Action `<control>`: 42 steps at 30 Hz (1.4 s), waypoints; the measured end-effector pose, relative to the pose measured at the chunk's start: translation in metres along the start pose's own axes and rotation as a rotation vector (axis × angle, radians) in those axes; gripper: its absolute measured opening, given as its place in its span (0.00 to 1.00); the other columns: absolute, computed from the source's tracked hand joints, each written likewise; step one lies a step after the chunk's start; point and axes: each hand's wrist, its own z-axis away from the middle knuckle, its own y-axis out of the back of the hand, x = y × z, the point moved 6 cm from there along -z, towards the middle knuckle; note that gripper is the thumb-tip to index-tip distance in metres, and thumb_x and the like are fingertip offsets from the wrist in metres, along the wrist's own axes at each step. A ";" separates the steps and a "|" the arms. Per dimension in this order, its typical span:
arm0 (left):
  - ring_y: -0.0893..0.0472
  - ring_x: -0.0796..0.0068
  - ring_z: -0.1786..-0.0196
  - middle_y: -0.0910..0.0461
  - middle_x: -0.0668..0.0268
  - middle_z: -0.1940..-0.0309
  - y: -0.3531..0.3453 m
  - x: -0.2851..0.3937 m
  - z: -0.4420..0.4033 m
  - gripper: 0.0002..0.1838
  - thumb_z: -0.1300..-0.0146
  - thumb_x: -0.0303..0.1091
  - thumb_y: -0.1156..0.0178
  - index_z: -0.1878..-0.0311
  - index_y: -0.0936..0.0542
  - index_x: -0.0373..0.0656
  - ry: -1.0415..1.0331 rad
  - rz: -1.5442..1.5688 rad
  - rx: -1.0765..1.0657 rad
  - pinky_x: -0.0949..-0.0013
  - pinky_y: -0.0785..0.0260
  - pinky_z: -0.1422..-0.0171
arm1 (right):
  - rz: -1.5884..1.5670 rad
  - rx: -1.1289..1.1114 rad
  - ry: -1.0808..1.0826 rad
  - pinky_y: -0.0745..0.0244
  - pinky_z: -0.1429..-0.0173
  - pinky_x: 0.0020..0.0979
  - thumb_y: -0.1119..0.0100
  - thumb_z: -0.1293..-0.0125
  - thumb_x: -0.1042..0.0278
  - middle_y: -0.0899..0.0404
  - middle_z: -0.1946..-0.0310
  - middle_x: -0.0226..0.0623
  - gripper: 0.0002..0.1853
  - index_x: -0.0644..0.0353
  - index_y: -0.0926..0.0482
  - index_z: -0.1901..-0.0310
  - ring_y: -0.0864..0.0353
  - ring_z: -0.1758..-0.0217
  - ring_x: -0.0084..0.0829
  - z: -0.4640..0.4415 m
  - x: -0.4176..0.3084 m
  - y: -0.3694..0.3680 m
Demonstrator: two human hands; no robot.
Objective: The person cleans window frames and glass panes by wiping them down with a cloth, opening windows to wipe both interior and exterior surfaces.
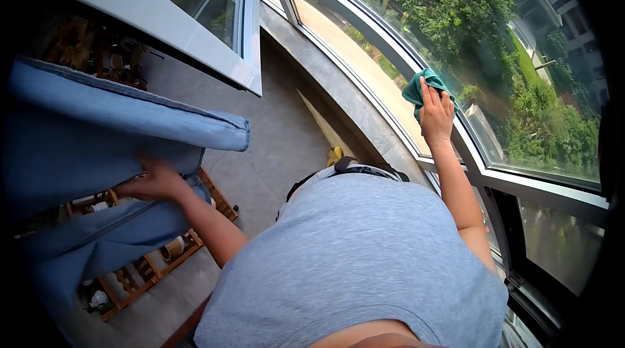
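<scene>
My right hand [436,113] presses a folded green cloth [413,92] against the window frame and the edge of the glass [482,42], the arm stretched out and the fingers lying over the cloth. On the other side, my left hand [155,182] is among hanging blue jeans [130,104], between the upper leg and a lower one [124,224]. Its thumb and fingers look apart, touching or very near the denim. Shade and slight blur soften the fingertips.
An opened window sash [176,26] juts in at upper left. Below the windows runs a stone sill [325,68]. A wooden rack [146,273] with pots stands under the jeans on grey floor tiles [260,133]. Trees show outside.
</scene>
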 end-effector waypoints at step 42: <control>0.14 0.57 0.55 0.13 0.56 0.57 -0.034 0.198 0.192 0.15 0.39 0.16 0.38 0.50 0.12 0.38 -0.594 0.921 -1.233 0.61 0.22 0.50 | -0.087 0.160 -0.042 0.27 0.36 0.35 0.31 0.46 0.69 0.17 0.48 0.15 0.41 0.31 0.25 0.27 0.29 0.51 0.33 0.017 0.021 0.013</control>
